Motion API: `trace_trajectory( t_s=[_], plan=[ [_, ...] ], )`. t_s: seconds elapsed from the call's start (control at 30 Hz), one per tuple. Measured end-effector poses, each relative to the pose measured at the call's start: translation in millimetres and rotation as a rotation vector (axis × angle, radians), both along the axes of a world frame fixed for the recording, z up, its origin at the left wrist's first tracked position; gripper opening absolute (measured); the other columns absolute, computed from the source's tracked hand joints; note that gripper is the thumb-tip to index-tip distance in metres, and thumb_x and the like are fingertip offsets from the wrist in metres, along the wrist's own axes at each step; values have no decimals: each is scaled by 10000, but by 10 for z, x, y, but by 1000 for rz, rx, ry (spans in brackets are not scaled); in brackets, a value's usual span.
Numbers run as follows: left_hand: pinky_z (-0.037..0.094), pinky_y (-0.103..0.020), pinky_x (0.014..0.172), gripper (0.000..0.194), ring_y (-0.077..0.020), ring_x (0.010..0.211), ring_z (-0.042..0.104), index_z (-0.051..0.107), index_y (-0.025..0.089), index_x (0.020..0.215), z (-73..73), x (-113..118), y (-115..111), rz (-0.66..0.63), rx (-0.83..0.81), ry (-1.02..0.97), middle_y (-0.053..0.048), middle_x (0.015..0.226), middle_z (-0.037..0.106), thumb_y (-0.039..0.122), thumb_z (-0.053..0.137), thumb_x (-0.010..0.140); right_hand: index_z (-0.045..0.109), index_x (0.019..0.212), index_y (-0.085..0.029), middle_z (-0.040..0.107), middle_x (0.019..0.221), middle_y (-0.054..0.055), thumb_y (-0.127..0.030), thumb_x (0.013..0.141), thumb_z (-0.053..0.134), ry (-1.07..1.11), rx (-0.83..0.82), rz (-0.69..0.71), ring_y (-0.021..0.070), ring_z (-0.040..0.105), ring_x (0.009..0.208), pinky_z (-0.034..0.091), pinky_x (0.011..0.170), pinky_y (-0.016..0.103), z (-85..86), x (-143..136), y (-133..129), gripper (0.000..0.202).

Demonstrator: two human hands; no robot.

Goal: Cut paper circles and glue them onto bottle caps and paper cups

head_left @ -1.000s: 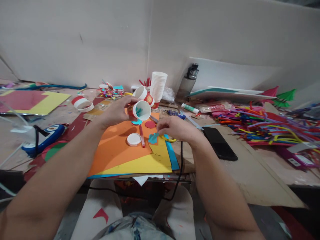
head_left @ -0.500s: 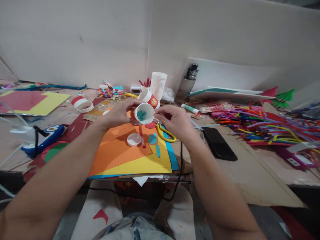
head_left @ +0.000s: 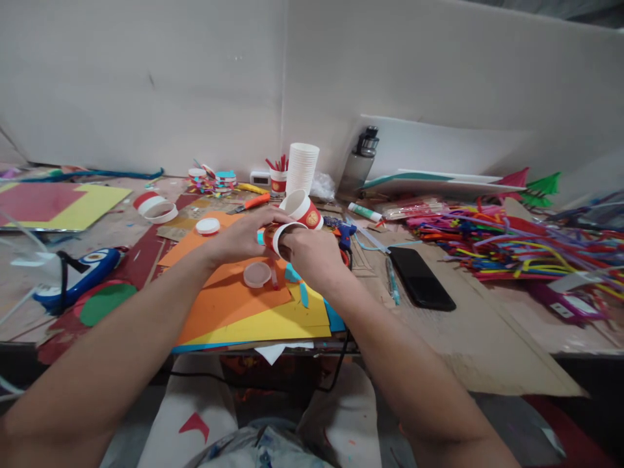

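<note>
My left hand point(head_left: 244, 235) is wrapped round a red and white paper cup point(head_left: 274, 239) tipped on its side, its mouth facing right and toward me. The fingers of my right hand point(head_left: 319, 259) reach into the mouth of this cup, so their tips and anything between them are hidden. Right behind it stands a second red and white paper cup point(head_left: 308, 213), leaning. Below the hands, a round white lid point(head_left: 257, 275) and cut teal paper scraps point(head_left: 304, 296) lie on orange paper point(head_left: 234, 299) and yellow paper point(head_left: 287, 328).
At the back rise a stack of white cups point(head_left: 303, 166) and a grey bottle point(head_left: 358, 166). A phone point(head_left: 422, 278) lies on cardboard point(head_left: 487, 344) to the right, near a heap of pipe cleaners point(head_left: 468, 240). An orange-handled cutter point(head_left: 256, 201) sits behind my left hand.
My right hand has moved left and its fingers have gone into the cup, hiding the teal strips seen inside before. My left hand keeps its hold; the cup's mouth has turned rightward.
</note>
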State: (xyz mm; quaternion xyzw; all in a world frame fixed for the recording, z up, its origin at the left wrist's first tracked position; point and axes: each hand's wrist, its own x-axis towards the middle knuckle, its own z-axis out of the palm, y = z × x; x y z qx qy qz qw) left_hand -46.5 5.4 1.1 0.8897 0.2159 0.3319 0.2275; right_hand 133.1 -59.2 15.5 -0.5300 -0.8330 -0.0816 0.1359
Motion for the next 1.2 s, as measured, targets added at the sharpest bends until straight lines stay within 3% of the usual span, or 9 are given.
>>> trace_trajectory(
  t_s=[0.1,0.2,0.37,0.5,0.7,0.87,1.07,1.2],
  plan=[
    [480,-402,994,587,-254,1179,568,620,258,1216,-30,-36,51,-20,-42,-49,-87,1275,612,340,823,672,748,877,-208,745,871,69,-204,877,538,175,0,-23,187,640,736,344,593,290,21,37,1,210],
    [497,-398,963,604,-247,1128,595,621,244,1213,-54,-74,101,-14,-87,-90,-99,1260,614,351,832,658,744,882,-197,738,854,44,-240,887,541,486,-49,20,159,624,749,396,652,269,35,96,27,208],
    [499,-417,964,621,-248,1111,603,613,243,1218,-49,-104,122,-10,-148,-102,-98,1241,622,359,834,649,711,810,-153,662,713,8,-304,830,588,891,-266,84,110,534,627,393,601,240,-2,174,126,196],
    [503,-417,964,620,-253,1111,608,624,236,1202,-48,-101,124,-13,-178,-104,-104,1261,617,371,840,637,682,765,-151,552,610,-32,-340,786,615,1024,-340,77,80,435,545,337,546,231,-46,183,178,202],
    [506,-401,946,613,-249,1097,612,634,221,1187,-62,-120,163,2,-179,-102,-100,1242,628,376,841,630,651,784,-162,515,603,-49,-366,740,650,1101,-389,71,74,416,537,343,549,227,6,200,153,208],
    [498,-389,930,607,-247,1067,609,642,216,1179,-41,-172,197,95,-187,-91,-96,1208,637,358,837,622,650,773,-158,548,636,-35,-357,734,656,947,-511,106,79,430,551,340,548,228,178,418,118,203],
    [475,-403,961,642,-268,1109,592,652,200,1149,-23,-184,189,130,-229,-173,-115,1259,606,352,871,564,738,839,-165,664,726,2,-237,729,662,276,-741,226,119,542,648,367,576,233,197,521,136,152],
    [472,-404,960,663,-271,1121,586,651,200,1161,-37,-189,202,119,-236,-185,-123,1271,601,344,878,555,759,912,-183,709,762,10,-225,709,703,75,-794,254,131,598,676,386,587,223,157,477,140,215]
  ],
)
